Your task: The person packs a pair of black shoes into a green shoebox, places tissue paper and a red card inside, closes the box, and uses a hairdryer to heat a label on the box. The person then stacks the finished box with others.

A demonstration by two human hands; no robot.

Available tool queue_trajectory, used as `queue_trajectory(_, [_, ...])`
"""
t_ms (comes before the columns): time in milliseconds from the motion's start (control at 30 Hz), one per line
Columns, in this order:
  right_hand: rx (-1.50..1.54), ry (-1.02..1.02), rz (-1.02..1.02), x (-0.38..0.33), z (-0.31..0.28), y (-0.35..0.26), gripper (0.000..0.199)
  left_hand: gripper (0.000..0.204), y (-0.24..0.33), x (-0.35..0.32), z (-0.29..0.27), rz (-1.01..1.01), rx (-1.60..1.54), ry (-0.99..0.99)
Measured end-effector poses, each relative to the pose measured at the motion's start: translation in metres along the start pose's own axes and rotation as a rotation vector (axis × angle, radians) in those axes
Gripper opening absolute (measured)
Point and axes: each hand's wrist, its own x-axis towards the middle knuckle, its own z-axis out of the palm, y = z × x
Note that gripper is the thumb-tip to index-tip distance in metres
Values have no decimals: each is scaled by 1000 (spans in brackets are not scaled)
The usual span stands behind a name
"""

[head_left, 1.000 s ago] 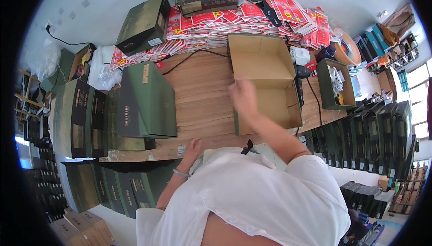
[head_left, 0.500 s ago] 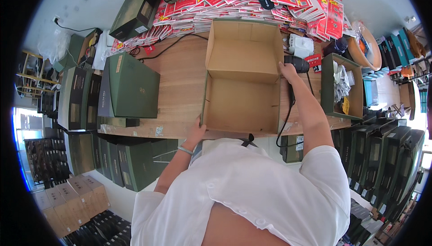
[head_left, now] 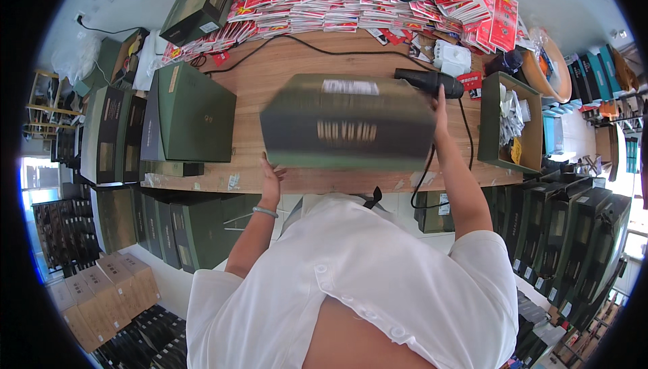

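Note:
A dark green cardboard box (head_left: 347, 122), blurred by motion, is in front of me, its printed side tilted toward me and its inside hidden. My left hand (head_left: 271, 176) is at the box's lower left corner, thumb and fingers against its edge. At the other end, my right hand (head_left: 440, 114) grips the right side, partly hidden behind the box. Just beyond the right hand lies a black hair dryer (head_left: 428, 82) with its cord.
Green boxes (head_left: 196, 116) stand on the wooden table (head_left: 263, 78) at left. Red printed packets (head_left: 324, 8) are heaped along the back. An open green box (head_left: 493, 126) of small packets sits at right, near a white device (head_left: 451, 58). A black cable (head_left: 351, 51) crosses the table.
The box stood open with its brown inside showing; now its printed green and black outside faces me, turned about. My left hand has shifted left, and the whole hair dryer is visible.

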Motion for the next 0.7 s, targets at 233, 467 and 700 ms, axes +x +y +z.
queue_trajectory(233, [-1703,673,-428,-112,-17,118,68,89,62,-4,-9,-31,37,-121])
queue_trajectory(467, [-1867,564,-594,-106,-72,132,68,73,46,32,19,-25,90,-409])
queue_trajectory(700, [-1905,115,-484,-138,39,213,62,89,34,72,-69,-90,92,-228])
